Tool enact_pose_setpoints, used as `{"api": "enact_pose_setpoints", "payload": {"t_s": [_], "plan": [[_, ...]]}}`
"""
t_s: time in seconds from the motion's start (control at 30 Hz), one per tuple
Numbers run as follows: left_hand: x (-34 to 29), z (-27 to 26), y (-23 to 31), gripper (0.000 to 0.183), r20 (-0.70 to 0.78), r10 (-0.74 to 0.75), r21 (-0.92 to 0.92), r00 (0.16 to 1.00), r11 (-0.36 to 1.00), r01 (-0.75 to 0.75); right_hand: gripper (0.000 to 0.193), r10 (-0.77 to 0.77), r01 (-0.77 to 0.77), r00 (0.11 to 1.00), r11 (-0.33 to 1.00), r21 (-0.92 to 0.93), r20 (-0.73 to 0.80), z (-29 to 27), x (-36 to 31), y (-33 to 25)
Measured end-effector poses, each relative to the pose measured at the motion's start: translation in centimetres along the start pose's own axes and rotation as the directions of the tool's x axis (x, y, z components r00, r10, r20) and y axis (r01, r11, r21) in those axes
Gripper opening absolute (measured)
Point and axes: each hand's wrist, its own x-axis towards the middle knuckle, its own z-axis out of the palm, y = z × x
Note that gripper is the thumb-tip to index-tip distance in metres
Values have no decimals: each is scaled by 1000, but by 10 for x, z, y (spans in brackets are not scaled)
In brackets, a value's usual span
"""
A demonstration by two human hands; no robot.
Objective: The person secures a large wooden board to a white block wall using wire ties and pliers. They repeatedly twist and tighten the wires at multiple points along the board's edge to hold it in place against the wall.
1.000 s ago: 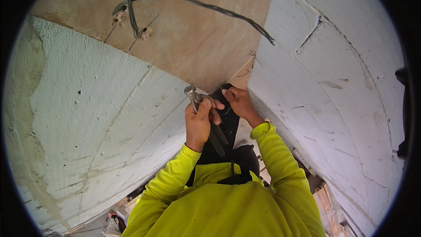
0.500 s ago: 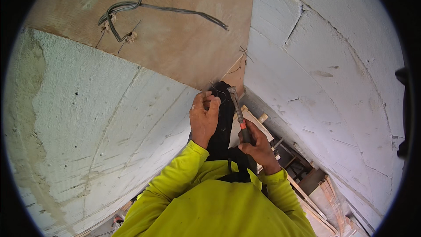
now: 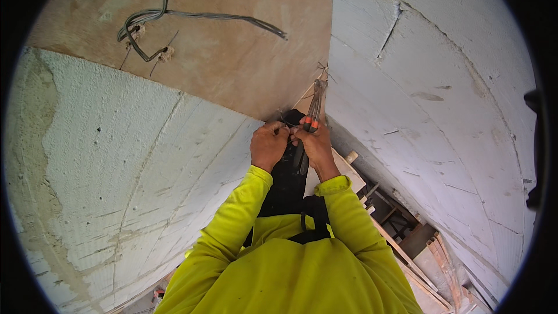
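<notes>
My right hand (image 3: 314,146) is closed around a pair of steel pincers (image 3: 314,102) with black and orange-red handles, their head pointing up. Its thumb and fingertips meet those of my left hand (image 3: 269,145), which is closed in a pinch. A thin wire runs at the fingertips, but most of it is hidden. Both hands are close together just below the lower corner of a plywood panel (image 3: 232,67). Dark trouser cloth (image 3: 281,183) shows beneath them.
A bundle of grey wire (image 3: 218,15) hangs at holes in the panel. Thin twisted wire ends (image 3: 322,71) stick out near its right edge. Pale block walls (image 3: 145,151) flank me on both sides. Timber planks (image 3: 407,264) lie at lower right.
My right hand has moved up and left with the pincers, which now point upward, and meets my left hand. My left fingers have closed together. The view has shifted slightly.
</notes>
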Motion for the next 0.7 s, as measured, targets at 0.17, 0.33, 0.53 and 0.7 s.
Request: {"api": "enact_pose_setpoints", "payload": {"t_s": [0.17, 0.33, 0.53, 0.7], "plan": [[4, -12, 7, 24, 205, -398, -514, 894, 733, 444, 24, -88, 88, 990, 996, -6, -107, -8, 16, 5], [-1, -14, 0, 21, 192, -421, -509, 887, 730, 456, 25, -324, 271, 940, 900, -341, -109, -8, 31, -8], [-6, 26, -28, 18, -193, 155, 265, 969, 959, -101, 23, -463, 429, 885, 768, -476, 49, 26, -7, -27], [-7, 58, -32, 20, -276, 206, 455, 939, 888, -61, 23, -385, 465, 884, 673, -575, 264, 23, -18, -41]]}}
